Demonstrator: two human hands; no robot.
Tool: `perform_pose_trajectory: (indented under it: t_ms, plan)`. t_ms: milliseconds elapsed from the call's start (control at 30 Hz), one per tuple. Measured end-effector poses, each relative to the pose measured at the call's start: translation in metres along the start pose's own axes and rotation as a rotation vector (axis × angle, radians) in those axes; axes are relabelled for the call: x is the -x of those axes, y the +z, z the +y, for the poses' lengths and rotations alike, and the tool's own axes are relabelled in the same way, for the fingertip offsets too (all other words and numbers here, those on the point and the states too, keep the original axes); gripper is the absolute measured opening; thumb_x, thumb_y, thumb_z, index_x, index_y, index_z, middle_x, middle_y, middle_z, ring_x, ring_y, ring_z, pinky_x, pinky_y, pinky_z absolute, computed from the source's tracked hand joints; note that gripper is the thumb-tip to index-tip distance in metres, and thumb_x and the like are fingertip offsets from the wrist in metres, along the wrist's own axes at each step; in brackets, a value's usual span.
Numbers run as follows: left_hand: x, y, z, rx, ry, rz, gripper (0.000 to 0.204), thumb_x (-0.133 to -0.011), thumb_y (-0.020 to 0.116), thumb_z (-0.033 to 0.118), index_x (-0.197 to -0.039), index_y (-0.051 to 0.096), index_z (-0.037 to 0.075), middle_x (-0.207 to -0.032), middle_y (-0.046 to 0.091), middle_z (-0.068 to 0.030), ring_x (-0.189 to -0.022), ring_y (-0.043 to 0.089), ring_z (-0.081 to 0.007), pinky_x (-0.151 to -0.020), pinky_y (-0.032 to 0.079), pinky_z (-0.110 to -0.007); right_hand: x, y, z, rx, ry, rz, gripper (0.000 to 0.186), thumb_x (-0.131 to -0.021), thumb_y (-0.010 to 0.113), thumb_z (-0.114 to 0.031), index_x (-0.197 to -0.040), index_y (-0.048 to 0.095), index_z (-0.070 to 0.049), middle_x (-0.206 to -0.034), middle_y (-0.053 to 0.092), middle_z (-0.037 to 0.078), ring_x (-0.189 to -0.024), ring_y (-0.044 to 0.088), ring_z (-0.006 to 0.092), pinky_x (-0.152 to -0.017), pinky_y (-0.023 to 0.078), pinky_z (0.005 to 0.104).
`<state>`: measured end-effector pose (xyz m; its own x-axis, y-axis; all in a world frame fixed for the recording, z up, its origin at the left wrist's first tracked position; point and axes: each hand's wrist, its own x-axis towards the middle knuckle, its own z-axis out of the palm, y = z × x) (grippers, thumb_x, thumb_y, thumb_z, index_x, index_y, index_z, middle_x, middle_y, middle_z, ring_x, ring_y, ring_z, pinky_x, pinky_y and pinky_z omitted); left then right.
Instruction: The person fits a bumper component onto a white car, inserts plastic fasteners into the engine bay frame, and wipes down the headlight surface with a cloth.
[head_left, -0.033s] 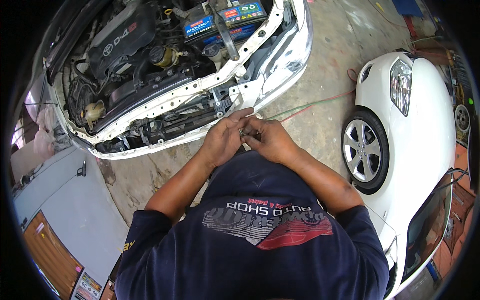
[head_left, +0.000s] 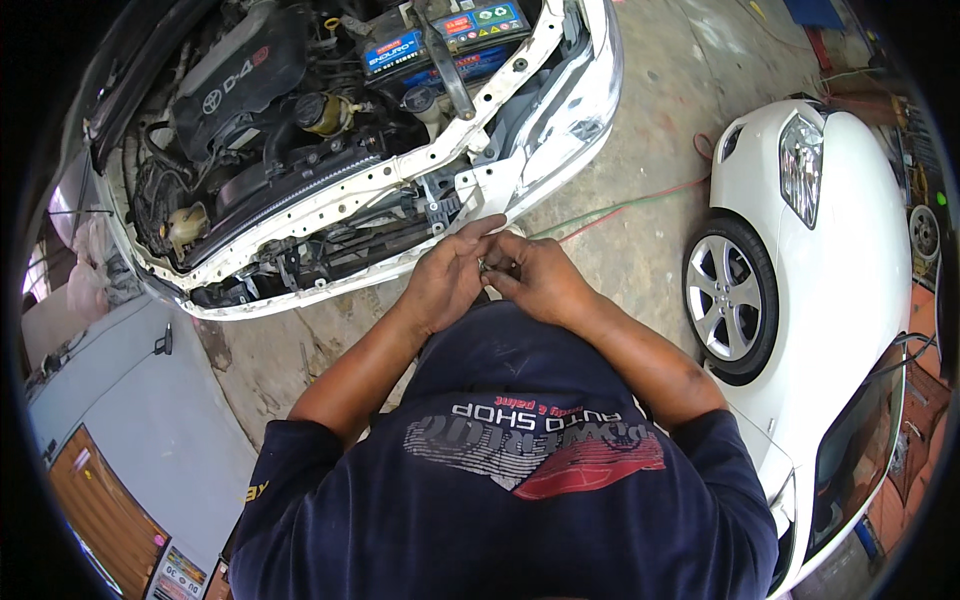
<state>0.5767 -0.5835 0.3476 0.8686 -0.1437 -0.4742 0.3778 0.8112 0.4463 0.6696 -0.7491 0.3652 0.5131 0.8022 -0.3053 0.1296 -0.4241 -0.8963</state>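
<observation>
Your part (head_left: 483, 266) is small and shiny, between your left hand (head_left: 450, 278) and right hand (head_left: 550, 278). Mostly hidden; shape, tilt unclear.

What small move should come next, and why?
Perhaps roll the right hand slightly outward: it and the left hand mostly cover the small metallic piece between them, so its shape can't be made out.

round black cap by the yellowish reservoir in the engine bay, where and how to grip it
Probably around the rim of the round black cap, coming from above: its circular top faces up uncovered, while the dark engine cover sits close on its left.
</observation>
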Motion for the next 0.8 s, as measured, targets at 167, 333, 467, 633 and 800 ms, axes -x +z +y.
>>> perform_pose_trajectory:
  t_ms: [167,333,467,633,800]
  plan:
    - [-0.003,0.001,0.0,-0.009,-0.01,0.03,0.066,-0.097,0.049,0.036,-0.153,0.039,0.003,-0.139,0.054,-0.0157,-0.122,0.054,-0.0264,-0.104,0.042,-0.04,0.0,-0.007,-0.009,-0.078,0.112,-0.001,0.024,-0.087,0.076,-0.014,-0.102,0.061,-0.003,-0.08,0.07,0.013,-0.075,0.07,0.0324,-0.069,0.054,0.0407]
    - [-0.005,0.005,0.003,0.024,-0.02,0.064,0.071,-0.097,0.051,0.035,-0.158,0.03,0.005,-0.146,0.045,-0.0179,-0.127,0.049,-0.0264,-0.103,0.041,-0.039,0.001,-0.008,-0.003,0.038,0.024,-0.013,0.026,-0.086,0.076,-0.018,-0.101,0.06,-0.004,-0.085,0.069,0.015,-0.082,0.069,0.037,-0.073,0.054,0.0447]
    - [-0.006,0.004,0.002,0.053,-0.056,0.085,0.066,-0.097,0.05,0.034,-0.154,0.036,0.004,-0.144,0.049,-0.0177,-0.124,0.053,-0.0259,-0.101,0.043,-0.037,0.003,-0.003,0.003,0.111,-0.09,0.041,0.026,-0.087,0.075,-0.02,-0.102,0.06,-0.004,-0.091,0.068,0.017,-0.089,0.068,0.0379,-0.079,0.054,0.0464]
    - [-0.007,-0.011,-0.007,0.058,-0.053,0.082,0.057,-0.098,0.045,0.031,-0.146,0.048,-0.001,-0.137,0.057,-0.0167,-0.12,0.057,-0.0242,-0.1,0.047,-0.037,0.003,0.001,0.006,0.141,-0.092,0.05,0.023,-0.089,0.073,-0.019,-0.102,0.061,-0.003,-0.096,0.069,0.019,-0.091,0.068,0.0396,-0.08,0.054,0.0464]
    - [-0.006,-0.008,-0.008,0.075,-0.134,0.089,0.05,-0.095,0.047,0.016,-0.139,0.051,-0.007,-0.123,0.063,-0.0129,-0.106,0.06,-0.0204,-0.1,0.048,-0.039,0.001,0.005,0.019,0.077,0.026,0.032,0.02,-0.091,0.073,-0.016,-0.103,0.063,-0.003,-0.092,0.069,0.018,-0.085,0.069,0.0346,-0.076,0.054,0.0407]
